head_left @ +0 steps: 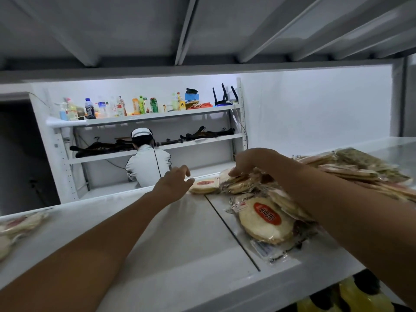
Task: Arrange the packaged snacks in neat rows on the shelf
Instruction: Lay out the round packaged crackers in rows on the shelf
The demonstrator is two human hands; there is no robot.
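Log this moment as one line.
left hand: open, reaching to single pack | right hand: fingers curled over top pack of pile | shelf: no rows yet

I read one view only: head-worn wide-angle | faces forward and slightly down, from between two shelf boards | underside of the upper board (202,30) fills the top | close over the white shelf (157,233), packaged snacks (265,219) near at lower right | left hand (175,181) and right hand (249,162) mid-frame | far rack (155,114) visible beyond
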